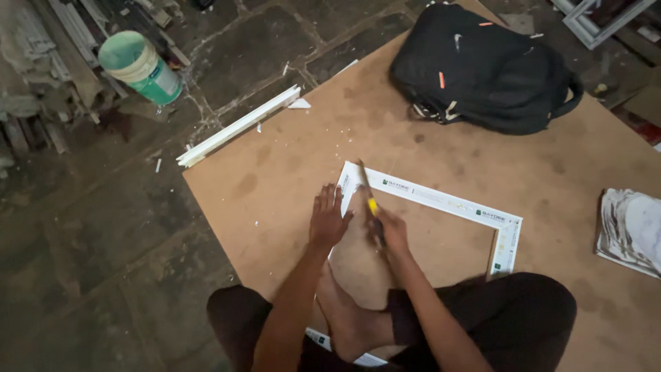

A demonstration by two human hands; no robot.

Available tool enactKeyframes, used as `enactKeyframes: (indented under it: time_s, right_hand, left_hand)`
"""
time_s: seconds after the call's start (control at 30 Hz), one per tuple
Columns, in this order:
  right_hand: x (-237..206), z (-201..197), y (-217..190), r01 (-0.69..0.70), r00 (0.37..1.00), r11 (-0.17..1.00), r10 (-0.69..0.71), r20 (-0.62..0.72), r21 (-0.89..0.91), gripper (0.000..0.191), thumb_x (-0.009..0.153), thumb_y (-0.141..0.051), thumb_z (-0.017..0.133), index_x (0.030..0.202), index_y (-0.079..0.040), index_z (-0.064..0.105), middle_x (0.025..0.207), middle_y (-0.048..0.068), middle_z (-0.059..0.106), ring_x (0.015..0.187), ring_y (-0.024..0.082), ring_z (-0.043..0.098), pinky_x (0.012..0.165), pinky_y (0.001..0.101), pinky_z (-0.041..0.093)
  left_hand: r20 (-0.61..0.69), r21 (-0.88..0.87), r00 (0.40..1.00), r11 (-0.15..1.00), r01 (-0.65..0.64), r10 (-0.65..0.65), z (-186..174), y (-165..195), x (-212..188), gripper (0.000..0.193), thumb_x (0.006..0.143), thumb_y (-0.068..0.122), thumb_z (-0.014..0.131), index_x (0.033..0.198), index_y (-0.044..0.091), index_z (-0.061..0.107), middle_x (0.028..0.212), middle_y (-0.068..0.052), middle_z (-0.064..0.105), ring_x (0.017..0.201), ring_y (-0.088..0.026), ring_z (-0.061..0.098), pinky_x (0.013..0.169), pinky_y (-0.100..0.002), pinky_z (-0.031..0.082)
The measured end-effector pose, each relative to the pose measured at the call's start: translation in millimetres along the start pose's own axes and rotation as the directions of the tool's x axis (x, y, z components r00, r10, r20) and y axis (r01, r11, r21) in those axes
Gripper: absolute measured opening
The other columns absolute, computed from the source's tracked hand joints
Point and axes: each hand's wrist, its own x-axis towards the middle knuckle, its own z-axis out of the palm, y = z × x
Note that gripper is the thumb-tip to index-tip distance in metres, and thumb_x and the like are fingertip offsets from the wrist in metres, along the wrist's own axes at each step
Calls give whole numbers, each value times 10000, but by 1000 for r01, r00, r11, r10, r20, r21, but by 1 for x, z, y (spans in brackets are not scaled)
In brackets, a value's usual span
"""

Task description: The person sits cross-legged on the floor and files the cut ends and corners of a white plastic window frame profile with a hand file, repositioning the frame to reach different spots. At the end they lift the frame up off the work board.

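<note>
Bare-footed and seated cross-legged on a brown board (275,186) laid over a stone floor (103,227), a person works at the near-left corner of a white rectangular frame (441,200). One foot (348,317) rests inside the frame, close to the camera, between dark trouser legs.

Left hand (327,220) lies flat, fingers spread, palm down on the frame's left rail beside the corner; it closes on nothing. Right hand (392,231) is wrapped around the dark handle of a slim tool with a yellow band (370,203). That tool's long axis runs from the right hand up and slightly left, its tip pointing away from the person toward the frame's far-left corner, where it meets the white strip. The two hands sit just beside each other with the tool between them.

The frame's far rail runs from that corner down to the right; its right rail turns back toward the person's knee.

Farther off, a black backpack (482,69) lies on the board's far edge, a loose white strip (237,127) lies along the board's left edge, a green-and-white bucket (141,65) rests tilted on the floor, and a folded cloth (630,231) sits at the right.
</note>
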Motion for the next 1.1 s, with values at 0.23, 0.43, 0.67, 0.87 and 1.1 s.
enactKeyframes:
  time_s: [0.23, 0.43, 0.67, 0.87, 1.1]
  right_hand:
    - [-168, -153, 47, -108, 994, 989, 107, -23, -100, 471, 912, -133, 659, 1349, 36, 609, 680, 67, 623, 360, 134, 494, 335, 284, 360]
    - [-216, -200, 90, 7, 1000, 999, -6, -20, 51, 591, 859, -30, 715, 1424, 27, 552, 595, 87, 611, 349, 152, 514, 336, 301, 393]
    - [-217, -213, 74, 71, 986, 948, -114, -120, -311, 652, 850, 22, 780, 1463, 9, 558, 845, 57, 688, 624, 108, 594, 547, 261, 441]
    - [-281, -273, 65, 27, 947, 978, -91, -308, -205, 644, 853, -20, 729, 1468, 0, 541, 847, 88, 643, 576, 140, 555, 504, 291, 425]
    - [-389, -315, 31, 465, 824, 877, -380, -421, 120, 638, 856, -70, 669, 1474, -11, 522, 848, 124, 590, 521, 178, 510, 455, 326, 407]
  left_hand:
    - [241, 185, 969, 979, -91, 44, -3, 1, 60, 951, 930, 602, 560, 1614, 39, 214, 1674, -204, 177, 1556, -383, 132, 1202, -613, 156]
    - [245, 406, 964, 891, -203, 108, -3, 39, 98, 837, 927, 547, 590, 1571, 89, 316, 1684, -162, 207, 1565, -347, 149, 1217, -586, 157]
    - [474, 310, 880, 932, -190, 22, -61, 84, 117, 805, 741, 525, 831, 1389, 122, 575, 1465, -70, 592, 1399, -248, 534, 1099, -469, 472]
    - [475, 406, 872, 850, -336, 118, -104, 104, 130, 832, 704, 526, 879, 1389, 192, 545, 1440, -48, 556, 1408, -239, 464, 1160, -554, 324]
    - [1, 443, 882, 791, -423, 471, -205, 71, 110, 645, 691, 586, 852, 1079, 104, 670, 1129, -133, 698, 1094, -329, 654, 984, -531, 489]
